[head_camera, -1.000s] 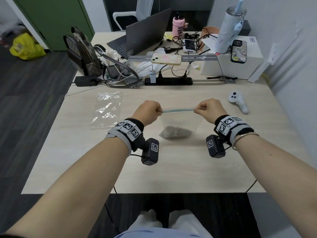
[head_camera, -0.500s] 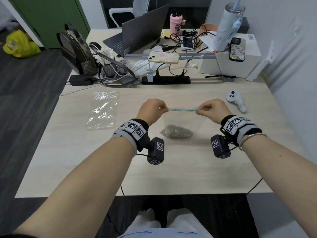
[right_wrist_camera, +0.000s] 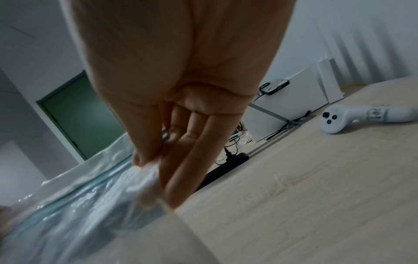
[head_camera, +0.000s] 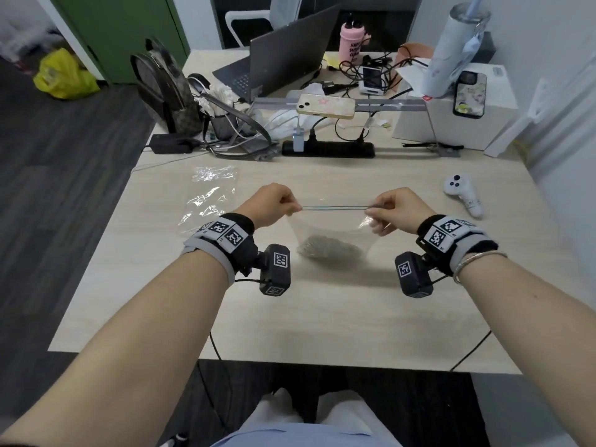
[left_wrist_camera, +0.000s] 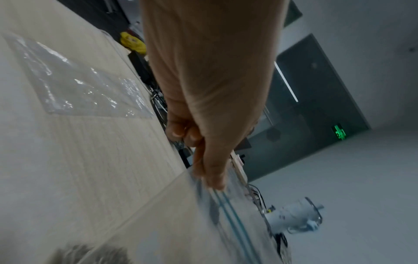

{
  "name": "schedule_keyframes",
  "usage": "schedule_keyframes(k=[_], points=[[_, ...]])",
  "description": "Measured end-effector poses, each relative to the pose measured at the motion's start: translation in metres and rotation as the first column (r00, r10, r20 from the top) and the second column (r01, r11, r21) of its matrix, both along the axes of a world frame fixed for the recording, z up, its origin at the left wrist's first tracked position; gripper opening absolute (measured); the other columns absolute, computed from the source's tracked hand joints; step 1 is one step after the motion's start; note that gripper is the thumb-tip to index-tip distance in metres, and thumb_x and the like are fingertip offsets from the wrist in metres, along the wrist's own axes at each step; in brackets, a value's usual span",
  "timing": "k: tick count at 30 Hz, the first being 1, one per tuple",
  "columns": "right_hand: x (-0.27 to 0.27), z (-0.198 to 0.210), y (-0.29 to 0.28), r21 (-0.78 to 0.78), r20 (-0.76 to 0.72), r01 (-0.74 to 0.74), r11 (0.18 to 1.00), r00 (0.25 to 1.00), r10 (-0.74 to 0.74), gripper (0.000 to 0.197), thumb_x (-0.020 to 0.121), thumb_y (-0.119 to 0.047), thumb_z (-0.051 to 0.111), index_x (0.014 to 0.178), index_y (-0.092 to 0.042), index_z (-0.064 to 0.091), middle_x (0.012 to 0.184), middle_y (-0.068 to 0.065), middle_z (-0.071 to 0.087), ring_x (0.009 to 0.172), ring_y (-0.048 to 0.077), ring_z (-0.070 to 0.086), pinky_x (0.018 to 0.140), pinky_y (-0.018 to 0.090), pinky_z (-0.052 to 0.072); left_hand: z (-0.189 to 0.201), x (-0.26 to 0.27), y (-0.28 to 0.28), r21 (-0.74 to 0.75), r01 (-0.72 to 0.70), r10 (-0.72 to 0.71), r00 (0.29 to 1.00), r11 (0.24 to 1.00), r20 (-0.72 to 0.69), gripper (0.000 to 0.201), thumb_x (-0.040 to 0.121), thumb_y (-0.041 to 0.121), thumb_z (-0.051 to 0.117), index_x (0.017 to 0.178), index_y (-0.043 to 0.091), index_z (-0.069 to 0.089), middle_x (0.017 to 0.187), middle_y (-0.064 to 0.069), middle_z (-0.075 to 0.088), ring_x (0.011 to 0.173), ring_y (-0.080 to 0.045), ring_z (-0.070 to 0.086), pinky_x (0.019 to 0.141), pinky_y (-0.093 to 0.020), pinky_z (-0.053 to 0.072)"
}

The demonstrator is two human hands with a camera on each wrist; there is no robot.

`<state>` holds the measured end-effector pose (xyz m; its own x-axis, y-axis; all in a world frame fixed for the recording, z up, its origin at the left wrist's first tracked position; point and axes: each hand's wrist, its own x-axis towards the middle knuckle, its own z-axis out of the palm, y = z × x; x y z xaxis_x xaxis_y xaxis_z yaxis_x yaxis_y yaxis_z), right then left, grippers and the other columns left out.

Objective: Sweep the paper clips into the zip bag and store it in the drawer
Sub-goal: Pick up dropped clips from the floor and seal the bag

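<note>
Left hand (head_camera: 272, 204) and right hand (head_camera: 398, 209) each pinch one end of the zip bag (head_camera: 332, 232) at its blue seal strip, thumb against curled fingers, stretching it taut btwn them above the table (head_camera: 322, 311). The paper clips (head_camera: 329, 248) sit heaped in the bag's bottom, just below and btwn the hands, bag bottom apparently resting on the wood. Left of the left hand lies a spare clear bag (head_camera: 209, 198), flat; right of the right hand, well apart, a white controller (head_camera: 462, 195). Beyond both hands: black power strip (head_camera: 329, 149), phone (head_camera: 325, 106) on a grey rail, laptop (head_camera: 283, 66), backpack (head_camera: 167, 88), white box (head_camera: 451, 121). Pale wood top, dark floor, green door (head_camera: 119, 33). Right wrist cam shows fingers (right_wrist_camera: 181, 160) behind the film; left wrist cam shows the thumb (left_wrist_camera: 214, 169) on the strip. No drawer seen in any view.
</note>
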<state>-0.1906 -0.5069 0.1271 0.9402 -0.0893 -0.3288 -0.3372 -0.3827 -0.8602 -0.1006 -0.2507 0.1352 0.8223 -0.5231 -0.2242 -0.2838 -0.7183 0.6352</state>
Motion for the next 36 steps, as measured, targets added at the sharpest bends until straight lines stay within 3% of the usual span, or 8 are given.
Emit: schedule_keyframes(k=[7,11,13,17,20,24,31,36], points=[[0.026,-0.013,0.011,0.028,-0.078,0.010,1.000,0.997,-0.008,0.008,0.089,-0.002,0.056,0.083,0.000,0.060,0.064,0.013,0.052,0.044,0.016,0.055,0.048,0.028,0.054,-0.006,0.018,0.008,-0.066,-0.091,0.089,0.996,0.994,-0.029,0.007,0.088,0.018,0.062,0.085,0.011,0.065,0.067,0.003,0.062,0.056,-0.007,0.055,0.046,-0.014,0.040],[0.043,-0.039,0.011,-0.241,0.010,0.137,0.961,0.990,-0.138,0.016,0.089,-0.012,0.057,0.099,-0.003,0.067,0.077,0.005,0.064,0.072,0.017,0.060,0.067,0.027,0.049,-0.033,0.026,0.001,-0.158,-0.255,0.235,0.963,0.954,-0.133,0.015,0.089,-0.001,0.051,0.102,-0.002,0.059,0.082,-0.012,0.065,0.059,-0.010,0.062,0.046,-0.010,0.045],[0.047,-0.045,0.012,-0.419,0.086,0.166,0.893,0.986,-0.143,0.015,0.086,-0.019,0.063,0.096,-0.013,0.072,0.082,0.000,0.063,0.082,0.014,0.055,0.075,0.023,0.040,-0.044,0.033,-0.004,-0.159,-0.292,0.277,0.954,0.943,-0.113,0.017,0.089,-0.001,0.050,0.104,-0.001,0.058,0.085,-0.012,0.065,0.062,-0.015,0.065,0.054,-0.019,0.051],[0.062,-0.057,0.014,-0.359,0.153,0.324,0.875,0.945,-0.288,0.019,0.086,-0.012,0.060,0.104,-0.009,0.068,0.091,0.005,0.067,0.080,0.021,0.063,0.081,0.035,0.053,-0.058,0.045,-0.014,-0.222,-0.341,0.334,0.940,0.913,-0.071,0.028,0.089,0.003,0.049,0.116,0.010,0.046,0.100,-0.011,0.063,0.091,-0.025,0.067,0.078,-0.038,0.054],[0.069,-0.065,0.015,-0.295,0.069,0.348,0.890,0.937,-0.343,0.054,0.085,-0.008,0.057,0.136,-0.017,0.042,0.133,0.007,0.050,0.111,0.027,0.058,0.094,0.043,0.050,-0.072,0.048,-0.016,-0.188,-0.153,0.127,0.981,0.970,-0.144,0.062,0.091,0.005,0.048,0.143,0.017,0.018,0.149,-0.011,0.031,0.137,-0.025,0.036,0.110,-0.040,0.035],[0.068,-0.070,0.021,-0.378,0.003,0.256,0.890,0.961,-0.275,0.069,0.087,-0.002,0.049,0.147,-0.018,0.018,0.154,0.006,0.021,0.133,0.025,0.037,0.111,0.035,0.032,-0.085,0.053,0.000,-0.153,-0.094,0.069,0.984,0.984,-0.166,0.069,0.093,0.009,0.046,0.148,0.016,0.006,0.158,-0.005,0.011,0.144,-0.023,0.019,0.117,-0.039,0.022],[0.080,-0.060,0.067,-0.338,0.234,0.271,0.901,0.952,-0.199,0.055,0.087,0.003,0.042,0.139,-0.014,0.036,0.143,0.004,0.031,0.109,0.016,0.048,0.094,0.020,0.036,-0.092,0.072,0.056,-0.052,-0.247,0.243,0.967,0.968,-0.077,0.055,0.094,0.013,0.047,0.144,0.012,0.024,0.147,-0.012,0.034,0.134,-0.028,0.037,0.110,-0.038,0.032],[0.087,-0.069,0.134,-0.388,0.322,0.111,0.915,0.946,0.022,0.046,0.083,0.005,0.044,0.123,-0.015,0.053,0.126,0.002,0.044,0.097,0.007,0.044,0.096,0.023,0.040,-0.122,0.075,0.110,0.194,-0.286,0.303,0.951,0.938,-0.063,0.060,0.092,0.020,0.049,0.145,0.012,0.021,0.154,-0.008,0.020,0.142,-0.026,0.020,0.113,-0.046,0.026]])
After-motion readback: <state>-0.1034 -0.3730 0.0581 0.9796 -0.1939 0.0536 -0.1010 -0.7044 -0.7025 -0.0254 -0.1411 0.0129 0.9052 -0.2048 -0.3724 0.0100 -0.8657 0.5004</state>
